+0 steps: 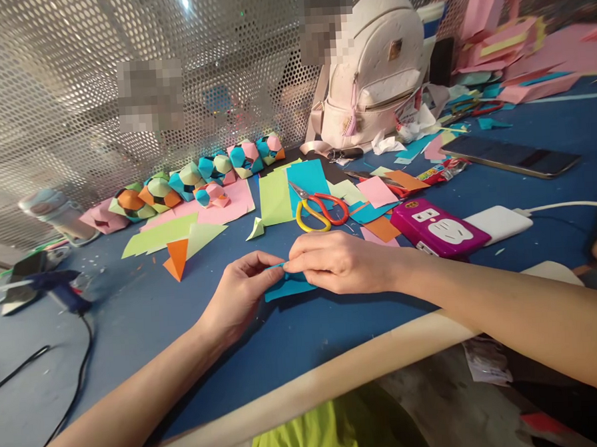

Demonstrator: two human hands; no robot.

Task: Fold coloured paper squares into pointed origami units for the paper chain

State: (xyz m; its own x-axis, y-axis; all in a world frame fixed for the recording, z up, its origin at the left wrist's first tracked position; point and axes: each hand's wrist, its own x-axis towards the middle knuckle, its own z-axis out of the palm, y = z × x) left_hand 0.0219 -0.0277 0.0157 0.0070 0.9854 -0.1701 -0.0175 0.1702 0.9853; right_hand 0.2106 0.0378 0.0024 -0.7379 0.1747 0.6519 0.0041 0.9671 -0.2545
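Note:
Between my two hands, just above the blue tabletop, is a small piece of blue paper (288,289) with a fold along its upper part. My left hand (244,286) pinches its left end between thumb and fingers. Closed on the paper's top right side, my right hand (330,262) hides part of it, and its fingertips meet my left thumb. Scissors (314,208) with red and yellow handles lie just beyond my hands on green and blue paper sheets. An orange folded paper piece (177,258) sits to the left.
A row of folded paper balls (186,181) stands along the perforated metal screen. A glue gun (64,289) with its cord lies at left. Toward the right are a purple power adapter (439,228), a white charger (499,225), a phone (512,155) and a backpack (375,73).

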